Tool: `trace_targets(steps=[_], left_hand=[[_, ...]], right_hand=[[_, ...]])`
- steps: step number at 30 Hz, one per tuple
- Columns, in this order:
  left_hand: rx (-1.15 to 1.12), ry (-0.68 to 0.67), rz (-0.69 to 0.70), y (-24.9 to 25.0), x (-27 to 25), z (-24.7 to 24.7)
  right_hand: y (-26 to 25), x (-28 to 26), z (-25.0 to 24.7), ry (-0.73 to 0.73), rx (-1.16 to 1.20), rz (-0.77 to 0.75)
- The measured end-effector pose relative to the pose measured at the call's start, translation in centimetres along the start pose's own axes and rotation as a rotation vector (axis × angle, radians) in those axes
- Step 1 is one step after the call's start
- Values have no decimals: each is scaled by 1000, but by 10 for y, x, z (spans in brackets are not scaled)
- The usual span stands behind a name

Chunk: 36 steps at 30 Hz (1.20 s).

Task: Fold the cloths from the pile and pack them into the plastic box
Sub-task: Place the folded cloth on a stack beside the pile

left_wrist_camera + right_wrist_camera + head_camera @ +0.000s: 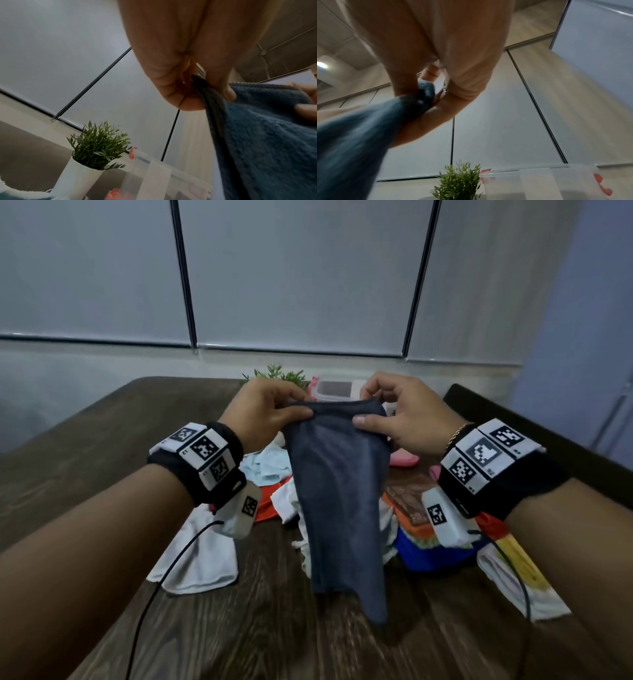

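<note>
A dark blue cloth [339, 491] hangs in the air above the table, held by its top edge. My left hand [274, 412] pinches the top left corner, and my right hand [383, 412] pinches the top right corner. The left wrist view shows the cloth [257, 135] nipped between thumb and fingers; in the right wrist view the cloth [368, 128] is bunched in the fingers. Below it lies the pile of cloths [274, 467], white, light blue, orange and patterned. The clear plastic box [334, 392] with pink clips stands behind the hands.
A small green plant [277, 373] in a white pot [77, 180] stands left of the box. A white cloth [205, 559] lies at front left, a white and yellow one [520, 580] at front right. The dark wooden table [85, 446] extends left.
</note>
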State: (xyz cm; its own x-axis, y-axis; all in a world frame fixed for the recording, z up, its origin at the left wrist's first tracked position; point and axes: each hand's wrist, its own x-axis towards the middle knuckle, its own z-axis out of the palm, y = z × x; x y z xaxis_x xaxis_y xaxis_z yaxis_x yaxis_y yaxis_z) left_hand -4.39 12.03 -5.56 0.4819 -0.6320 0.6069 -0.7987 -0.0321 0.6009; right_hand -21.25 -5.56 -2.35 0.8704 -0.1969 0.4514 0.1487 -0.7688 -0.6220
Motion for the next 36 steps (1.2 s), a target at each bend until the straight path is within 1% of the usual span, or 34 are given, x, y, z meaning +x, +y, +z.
trace_targets(steps=[2, 5, 7, 8, 10, 12, 14, 16, 17, 19, 21, 24, 27, 29, 32, 36], left_hand=[[-9, 20, 14, 6, 3, -1], [-65, 52, 23, 18, 10, -5], [-28, 70, 47, 24, 16, -11], [10, 58, 68, 27, 18, -15], [82, 20, 92, 32, 21, -22], [173, -14, 99, 38, 23, -27], [272, -34, 112, 45, 25, -29], [316, -13, 131, 52, 28, -30], [331, 15, 139, 55, 30, -30], [351, 69, 149, 60, 34, -32], [346, 103, 173, 67, 40, -35], [331, 116, 182, 74, 46, -40], [319, 124, 166, 74, 48, -40], [253, 117, 144, 70, 46, -40], [113, 90, 120, 67, 44, -40], [65, 114, 96, 58, 49, -30]], right_hand=[[-1, -2, -4, 38, 76, 51], [-6, -1, -16, 112, 123, 46], [-11, 2, -27, 99, 131, 21], [-13, 2, -33, 69, 114, 10], [-15, 3, -42, -12, 15, -11], [-17, 4, -47, -40, -121, -36], [-18, 6, -50, 18, -282, -79], [-21, 10, -54, 140, -369, -113], [-25, 12, -57, 156, -374, -113], [-31, 16, -62, 137, -350, -105], [-38, 19, -72, 177, -355, -114], [-48, 20, -76, 102, -405, -135], [-50, 19, -81, 118, -398, -119], [-47, 18, -82, 106, -400, -95], [-42, 15, -85, 147, -325, -64], [-27, 22, -80, 173, -307, -18]])
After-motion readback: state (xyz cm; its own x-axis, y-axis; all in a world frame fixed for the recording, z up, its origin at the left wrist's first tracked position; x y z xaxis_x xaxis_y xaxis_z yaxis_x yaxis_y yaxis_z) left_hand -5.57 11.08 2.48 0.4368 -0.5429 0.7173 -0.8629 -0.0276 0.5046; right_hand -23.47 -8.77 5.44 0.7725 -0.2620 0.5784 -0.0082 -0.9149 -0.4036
